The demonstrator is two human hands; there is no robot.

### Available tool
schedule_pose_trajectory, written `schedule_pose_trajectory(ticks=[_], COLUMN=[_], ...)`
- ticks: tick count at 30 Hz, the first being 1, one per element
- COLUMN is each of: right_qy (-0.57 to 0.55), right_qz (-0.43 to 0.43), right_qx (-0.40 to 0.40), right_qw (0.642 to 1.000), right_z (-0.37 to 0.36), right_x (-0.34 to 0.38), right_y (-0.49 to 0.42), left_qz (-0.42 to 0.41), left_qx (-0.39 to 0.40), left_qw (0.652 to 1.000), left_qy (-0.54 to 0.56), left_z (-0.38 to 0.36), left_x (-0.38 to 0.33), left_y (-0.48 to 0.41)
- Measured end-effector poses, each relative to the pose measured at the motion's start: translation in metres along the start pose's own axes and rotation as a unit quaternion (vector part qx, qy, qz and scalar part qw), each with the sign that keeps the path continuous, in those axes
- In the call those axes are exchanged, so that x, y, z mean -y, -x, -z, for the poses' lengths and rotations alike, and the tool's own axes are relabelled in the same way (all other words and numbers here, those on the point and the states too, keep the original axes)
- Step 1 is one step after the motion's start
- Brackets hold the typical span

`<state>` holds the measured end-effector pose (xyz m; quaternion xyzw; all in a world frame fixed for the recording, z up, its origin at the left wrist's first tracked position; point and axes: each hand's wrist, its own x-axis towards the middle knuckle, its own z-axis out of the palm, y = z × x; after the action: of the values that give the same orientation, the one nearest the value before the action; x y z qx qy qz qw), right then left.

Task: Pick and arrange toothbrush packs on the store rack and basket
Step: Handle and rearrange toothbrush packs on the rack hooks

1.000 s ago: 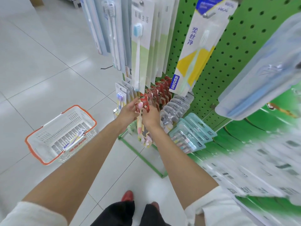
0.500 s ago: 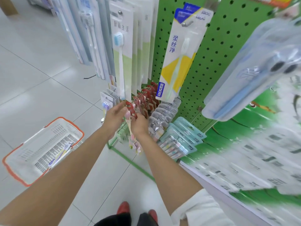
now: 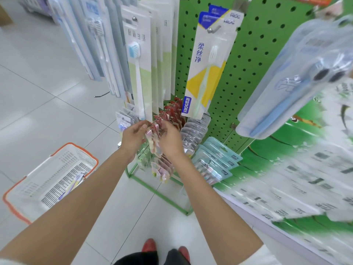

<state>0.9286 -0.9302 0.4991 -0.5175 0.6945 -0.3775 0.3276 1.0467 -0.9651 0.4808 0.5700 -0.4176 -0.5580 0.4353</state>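
Observation:
A pink and red toothbrush pack [image 3: 153,139] hangs at the front end of a low hook on the green pegboard rack [image 3: 246,60]. My left hand [image 3: 133,137] and my right hand [image 3: 170,139] pinch it from either side near its top. More red packs [image 3: 172,113] line the same hook behind it. A white basket with an orange rim [image 3: 55,176] stands on the floor to the left, with a toothbrush pack [image 3: 75,181] lying inside.
Tall white toothbrush packs [image 3: 138,60] and a yellow and white pack [image 3: 207,64] hang above my hands. Clear packs [image 3: 193,133] and teal packs [image 3: 215,161] hang low to the right. A blue toothbrush pack [image 3: 298,77] looms close at the right. The rack's green floor frame [image 3: 162,194] lies below.
The view has shifted so the rack and basket sit further left and lower. My two hands stay on the pink pack at the hook's end, with the fingers spread a little wider.

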Motion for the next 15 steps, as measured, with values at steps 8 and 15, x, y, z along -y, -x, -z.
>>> schedule_pose_trajectory(ticks=[8,15], right_qy=[0.158,0.278], right_qz=[0.109,0.086], right_qx=[-0.119,-0.065], right_qw=[0.974,0.954], right_z=[0.021,0.014], right_x=[0.001,0.0], right_y=[-0.029,-0.053], left_qz=[-0.029,-0.024], left_qx=[-0.049,-0.078], left_qw=[0.998,0.996], left_qy=[-0.007,-0.029], left_z=[-0.002,-0.007], left_x=[0.005,0.005], left_y=[-0.003,-0.002])
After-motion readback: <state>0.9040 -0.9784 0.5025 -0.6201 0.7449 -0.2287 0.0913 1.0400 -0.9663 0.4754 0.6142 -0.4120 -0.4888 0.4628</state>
